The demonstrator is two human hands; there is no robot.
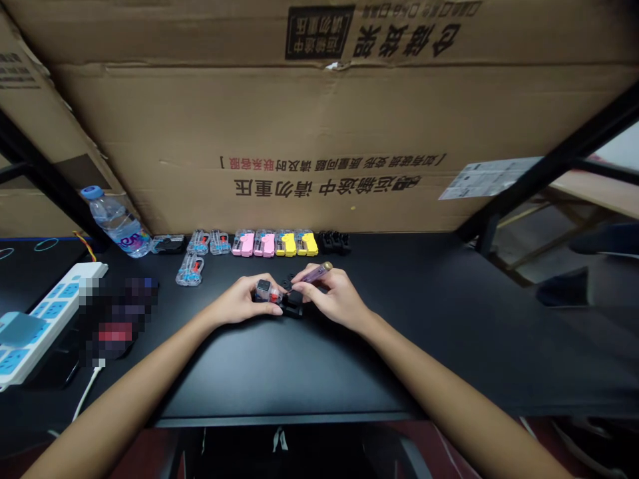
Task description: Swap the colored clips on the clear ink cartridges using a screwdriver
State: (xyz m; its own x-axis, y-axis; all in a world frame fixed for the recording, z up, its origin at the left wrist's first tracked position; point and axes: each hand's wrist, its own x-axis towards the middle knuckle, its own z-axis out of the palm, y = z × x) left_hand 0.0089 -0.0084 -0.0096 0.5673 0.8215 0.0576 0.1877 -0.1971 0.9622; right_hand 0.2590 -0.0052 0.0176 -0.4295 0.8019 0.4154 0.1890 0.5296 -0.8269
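At the middle of the black table, my left hand (243, 301) is closed around a small black-and-clear plastic device (275, 297) with a red part showing inside. My right hand (336, 298) grips a screwdriver (317, 273) with a purplish see-through handle and a gold-coloured end. Its tip points down and left at the device; whether it touches a screw is too small to tell. Just beyond the fingertips lies a small black part (288, 281). My fingers hide portions of the device.
Along the back stand clear-and-blue pieces (190, 269), pink pieces (243, 243), yellow pieces (286, 243) and black parts (334, 242). To the left are a water bottle (120, 223) and a white power strip (54, 319). Behind rises a large cardboard sheet (299, 113).
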